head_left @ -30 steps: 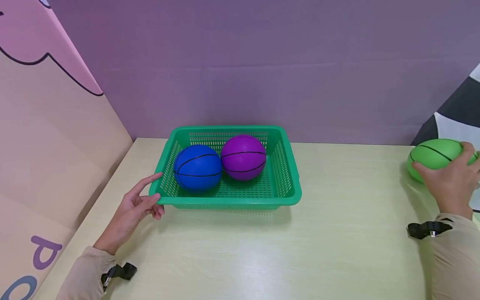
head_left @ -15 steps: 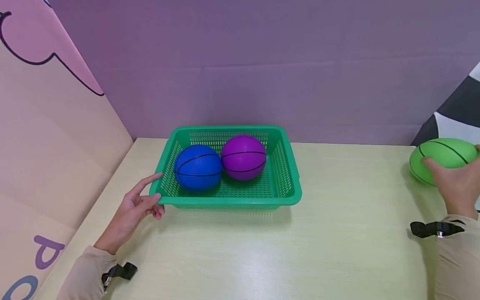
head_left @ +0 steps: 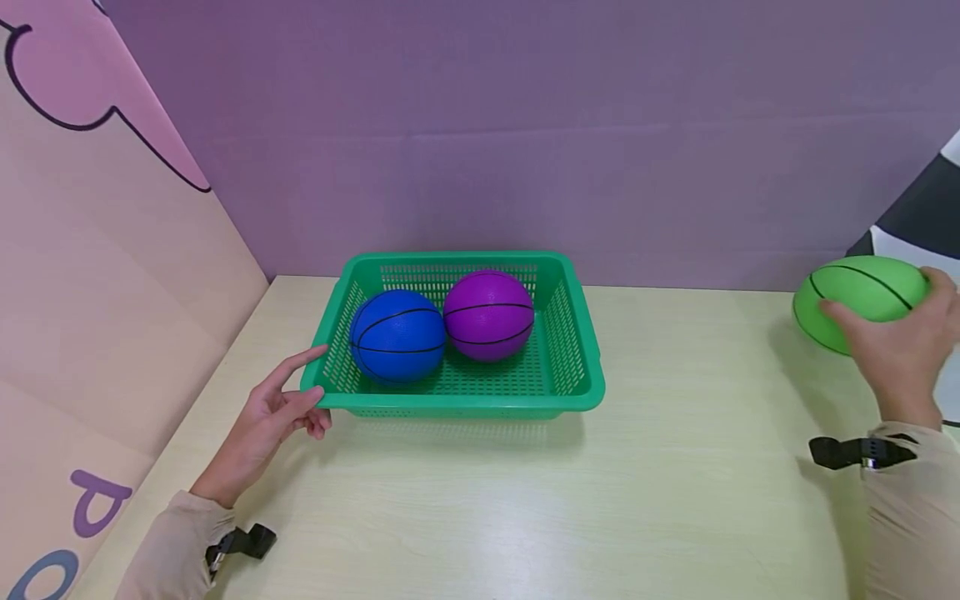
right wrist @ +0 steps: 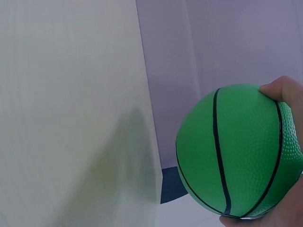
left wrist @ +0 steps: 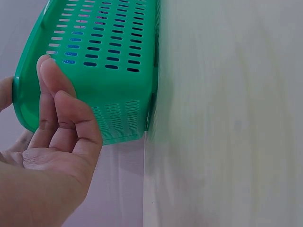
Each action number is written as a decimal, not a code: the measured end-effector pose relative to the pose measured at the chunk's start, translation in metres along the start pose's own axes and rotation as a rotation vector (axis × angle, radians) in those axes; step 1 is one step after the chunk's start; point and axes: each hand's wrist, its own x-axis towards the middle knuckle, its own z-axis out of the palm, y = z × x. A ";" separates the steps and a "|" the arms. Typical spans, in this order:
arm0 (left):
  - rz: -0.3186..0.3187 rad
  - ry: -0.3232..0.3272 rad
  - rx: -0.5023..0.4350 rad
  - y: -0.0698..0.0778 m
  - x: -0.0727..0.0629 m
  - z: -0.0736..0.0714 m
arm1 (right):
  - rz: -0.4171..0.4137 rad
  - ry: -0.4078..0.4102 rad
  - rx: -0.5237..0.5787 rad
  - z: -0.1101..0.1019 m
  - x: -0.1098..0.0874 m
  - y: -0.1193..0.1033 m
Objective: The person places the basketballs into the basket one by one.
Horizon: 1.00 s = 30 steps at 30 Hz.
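In the head view my left hand (head_left: 258, 421) holds the left front corner of a green plastic basket (head_left: 465, 402), with the thumb and index finger at its rim. The left wrist view has the other fingers (left wrist: 78, 116) bent beside the perforated wall. A blue ball (head_left: 397, 337) and a purple ball (head_left: 489, 317) sit side by side in the basket, both with black basketball lines. Far to the right, my right hand (head_left: 903, 358) grips a green toy basketball (head_left: 858, 300) between thumb and fingers. In the right wrist view this green ball (right wrist: 232, 151) hangs clear of the tabletop.
The basket stands on a pale wooden table (head_left: 480, 500) near its back edge, close to a purple backdrop (head_left: 480, 150). A printed panel (head_left: 90, 292) rises along the left side. Black-and-white patterned material (head_left: 922, 217) shows at the far right.
My right hand first shifted slightly right with the green ball, then came back left and up, and the ball's shadow moved left. The left hand and basket have stayed in place.
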 end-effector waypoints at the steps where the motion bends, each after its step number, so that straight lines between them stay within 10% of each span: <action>1: 0.001 -0.002 0.001 0.000 0.000 0.000 | -0.001 -0.002 0.004 0.000 -0.001 -0.002; 30: -0.014 0.008 0.044 0.004 0.000 0.001 | -0.162 -0.089 0.047 0.009 -0.020 -0.060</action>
